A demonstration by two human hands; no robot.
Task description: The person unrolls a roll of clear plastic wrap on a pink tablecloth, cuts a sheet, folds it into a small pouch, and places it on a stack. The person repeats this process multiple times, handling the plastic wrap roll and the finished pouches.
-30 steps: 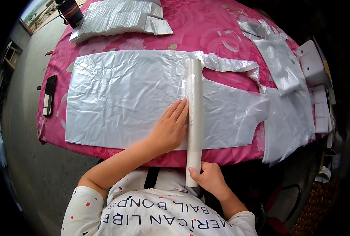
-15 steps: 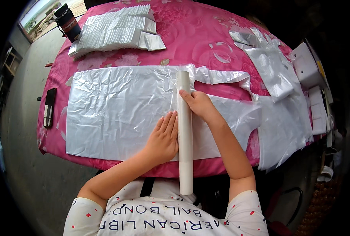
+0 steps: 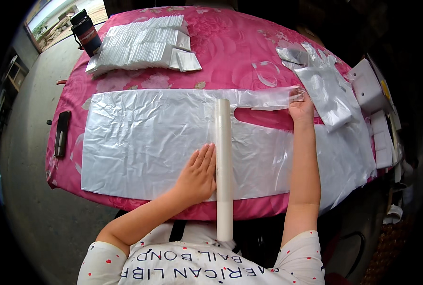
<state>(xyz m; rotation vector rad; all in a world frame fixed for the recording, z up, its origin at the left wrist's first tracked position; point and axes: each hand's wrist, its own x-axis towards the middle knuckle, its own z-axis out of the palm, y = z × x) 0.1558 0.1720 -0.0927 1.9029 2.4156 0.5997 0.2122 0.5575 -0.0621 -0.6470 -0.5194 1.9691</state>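
Observation:
A large white plastic bag [image 3: 140, 142] with cut-out handles lies spread flat on the table. Across it, upright in the view, rests a long whitish tube [image 3: 224, 166], its lower end jutting past the table's front edge. My left hand [image 3: 199, 173] is flat on the bag, fingers stretched out together along the tube's left side. At the right, my right hand [image 3: 301, 105] holds the end of the bag's far handle strip, the fingertips partly behind the thin film. The strip is drawn out straight beside the handle opening.
Rows of folded white packets [image 3: 140, 47] stand at the far left beside a dark flask [image 3: 85, 32]. A black phone-like object [image 3: 62, 134] lies at the left edge. More plastic bags [image 3: 325, 95] are heaped at the right, near white boxes [image 3: 367, 83]. A pink flowered cloth [image 3: 221, 42] covers the table.
My right hand has left the tube and moved right to the bag's far handle strip, which is now straighter. My left hand stays flat beside the tube. The view has shifted slightly.

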